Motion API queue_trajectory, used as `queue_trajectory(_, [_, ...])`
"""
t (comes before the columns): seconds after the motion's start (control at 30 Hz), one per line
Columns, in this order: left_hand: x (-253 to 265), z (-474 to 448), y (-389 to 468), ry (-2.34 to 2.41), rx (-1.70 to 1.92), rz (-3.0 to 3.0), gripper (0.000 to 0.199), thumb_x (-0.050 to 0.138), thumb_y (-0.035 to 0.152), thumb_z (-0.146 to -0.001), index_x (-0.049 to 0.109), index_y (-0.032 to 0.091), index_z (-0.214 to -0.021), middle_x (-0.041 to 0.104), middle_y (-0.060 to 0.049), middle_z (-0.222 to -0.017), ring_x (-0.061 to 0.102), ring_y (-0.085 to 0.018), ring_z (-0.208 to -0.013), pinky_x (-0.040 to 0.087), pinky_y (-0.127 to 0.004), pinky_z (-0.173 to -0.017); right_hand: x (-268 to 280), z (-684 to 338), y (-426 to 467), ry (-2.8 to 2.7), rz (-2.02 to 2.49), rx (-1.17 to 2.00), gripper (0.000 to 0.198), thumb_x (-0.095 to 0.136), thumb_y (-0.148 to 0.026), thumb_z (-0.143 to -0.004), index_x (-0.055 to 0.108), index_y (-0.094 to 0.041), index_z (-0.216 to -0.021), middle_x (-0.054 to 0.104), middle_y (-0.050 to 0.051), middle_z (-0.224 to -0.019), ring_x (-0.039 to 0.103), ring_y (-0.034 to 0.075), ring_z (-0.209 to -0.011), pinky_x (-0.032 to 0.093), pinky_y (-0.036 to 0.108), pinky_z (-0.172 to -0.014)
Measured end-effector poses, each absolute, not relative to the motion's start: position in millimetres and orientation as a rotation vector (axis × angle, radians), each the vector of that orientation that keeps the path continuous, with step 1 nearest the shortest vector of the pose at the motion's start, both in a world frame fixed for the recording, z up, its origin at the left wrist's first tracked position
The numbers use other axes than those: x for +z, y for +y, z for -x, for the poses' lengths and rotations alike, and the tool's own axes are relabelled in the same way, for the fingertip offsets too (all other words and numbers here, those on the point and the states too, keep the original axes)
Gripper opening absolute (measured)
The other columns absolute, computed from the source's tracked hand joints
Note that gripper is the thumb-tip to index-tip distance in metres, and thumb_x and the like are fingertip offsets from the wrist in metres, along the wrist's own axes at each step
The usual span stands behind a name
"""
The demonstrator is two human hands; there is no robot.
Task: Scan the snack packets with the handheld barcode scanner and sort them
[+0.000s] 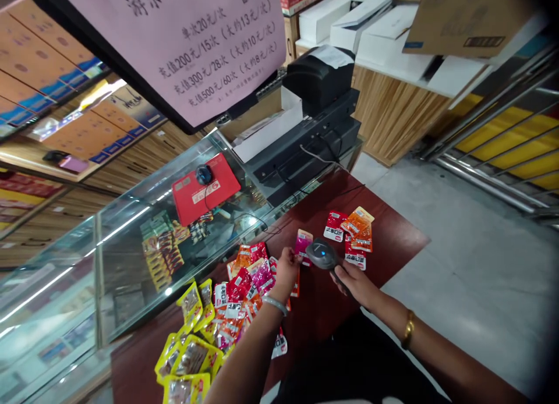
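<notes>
My right hand point(353, 283) is wrapped round the handle of a dark barcode scanner point(322, 254), which shows a small blue light on top. The scanner's head is beside a magenta snack packet point(304, 241). At that packet's lower left edge, my left hand point(288, 269) has its fingers closed on it. Below and left of that hand lies a pile of red, orange and magenta snack packets point(240, 284), partly hidden by my forearm. Yellow snack packets point(192, 354) lie further left. Several red and orange packets point(358, 224) form a smaller group right of the scanner.
The dark red tabletop point(393, 218) adjoins a glass display counter point(126, 218). On the glass are a red mat point(227, 180) and a computer mouse point(203, 174). A monitor with a pink price sheet point(209, 37) hangs above. A black printer point(321, 78) stands behind; metal railings point(493, 153) are right.
</notes>
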State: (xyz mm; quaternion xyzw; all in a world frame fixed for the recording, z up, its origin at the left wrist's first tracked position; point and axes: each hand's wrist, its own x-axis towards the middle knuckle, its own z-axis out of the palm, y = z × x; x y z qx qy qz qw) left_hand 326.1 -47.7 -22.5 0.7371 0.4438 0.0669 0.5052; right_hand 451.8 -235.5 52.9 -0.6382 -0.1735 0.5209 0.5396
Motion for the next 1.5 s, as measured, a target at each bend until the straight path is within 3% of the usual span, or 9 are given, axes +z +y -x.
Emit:
queue_trajectory(0.13, [-11, -308, -53, 1.055, 0.199, -1.794, 0.016, 0.061, 0.028, -0.079, 0.047, 0.022, -0.079, 0.050, 0.007, -0.067, 0.050, -0.011, -0.062, 0.041, -0.022, -0.063, 64, -443, -230, -0.437, 1.514, 1.260, 0.054, 0.042, -0.074, -0.089, 0.048, -0.021, -0.081, 0.050, -0.004, -0.065, 0.046, 0.010, -0.047, 0.037, 0.024, -0.044])
queue_trajectory(0.27, [8, -265, -46, 1.091, 0.209, -1.770, 0.016, 0.062, 0.031, -0.079, 0.051, 0.022, -0.086, 0.059, 0.002, -0.076, 0.058, -0.014, -0.072, 0.048, -0.025, -0.069, 64, -433, -235, -0.517, 1.518, 1.273, 0.053, 0.041, -0.072, -0.091, 0.049, -0.021, -0.083, 0.051, -0.004, -0.067, 0.047, 0.010, -0.048, 0.038, 0.024, -0.045])
queue_trajectory(0.4, [42, -201, -25, 1.390, 0.028, -1.970, 0.019, 0.058, 0.034, -0.083, 0.054, 0.022, -0.098, 0.066, -0.005, -0.092, 0.064, -0.024, -0.089, 0.052, -0.039, -0.081, 56, -422, -249, -0.547, 1.515, 1.307, 0.054, 0.040, -0.073, -0.091, 0.051, -0.021, -0.090, 0.051, -0.004, -0.067, 0.047, 0.010, -0.047, 0.037, 0.023, -0.044])
queue_trajectory(0.47, [57, -184, -17, 1.618, 0.012, -2.227, 0.031, 0.059, 0.037, -0.084, 0.054, 0.022, -0.111, 0.064, -0.010, -0.109, 0.059, -0.031, -0.110, 0.046, -0.049, -0.096, 51, -418, -258, -0.529, 1.510, 1.306, 0.054, 0.040, -0.073, -0.092, 0.052, -0.020, -0.095, 0.051, -0.005, -0.066, 0.047, 0.010, -0.046, 0.037, 0.023, -0.044])
queue_trajectory(0.6, [58, -222, -24, 1.465, 0.191, -2.507, 0.043, 0.059, 0.036, -0.087, 0.050, 0.021, -0.126, 0.056, -0.014, -0.131, 0.047, -0.032, -0.129, 0.036, -0.050, -0.109, 42, -416, -272, -0.464, 1.497, 1.281, 0.053, 0.041, -0.071, -0.093, 0.053, -0.020, -0.103, 0.050, -0.006, -0.064, 0.046, 0.010, -0.046, 0.037, 0.024, -0.045])
queue_trajectory(0.8, [4, -388, -72, 0.962, 0.011, -2.425, 0.042, 0.061, 0.033, -0.088, 0.055, 0.015, -0.125, 0.062, -0.018, -0.122, 0.056, -0.031, -0.118, 0.039, -0.043, -0.104, 36, -423, -293, -0.372, 1.549, 1.177, 0.053, 0.041, -0.070, -0.093, 0.054, -0.019, -0.101, 0.050, -0.005, -0.062, 0.044, 0.010, -0.045, 0.036, 0.024, -0.045])
queue_trajectory(1.0, [-15, -486, -103, 1.052, -0.144, -2.478, 0.063, 0.075, 0.050, -0.074, 0.056, 0.010, -0.119, 0.057, -0.025, -0.126, 0.052, -0.041, -0.121, 0.040, -0.048, -0.099, 33, -430, -320, -0.281, 1.535, 1.122, 0.049, 0.040, -0.069, -0.094, 0.050, -0.021, -0.091, 0.050, -0.005, -0.062, 0.043, 0.010, -0.047, 0.035, 0.024, -0.046])
queue_trajectory(1.23, [-18, -459, -89, 1.098, -0.270, -2.190, 0.039, 0.070, 0.033, -0.082, 0.053, 0.015, -0.113, 0.071, -0.016, -0.098, 0.069, -0.028, -0.093, 0.046, -0.034, -0.080, 31, -436, -325, -0.218, 1.570, 1.104, 0.051, 0.042, -0.070, -0.093, 0.051, -0.020, -0.089, 0.049, -0.005, -0.061, 0.044, 0.010, -0.047, 0.035, 0.024, -0.046])
queue_trajectory(1.5, [-7, -357, -77, 1.040, -0.080, -1.848, 0.033, 0.072, 0.019, -0.076, 0.053, 0.020, -0.104, 0.071, -0.004, -0.093, 0.067, -0.018, -0.084, 0.048, -0.027, -0.076, 45, -441, -288, -0.318, 1.516, 1.120, 0.048, 0.046, -0.067, -0.092, 0.052, -0.020, -0.093, 0.051, -0.005, -0.066, 0.045, 0.009, -0.046, 0.037, 0.023, -0.044])
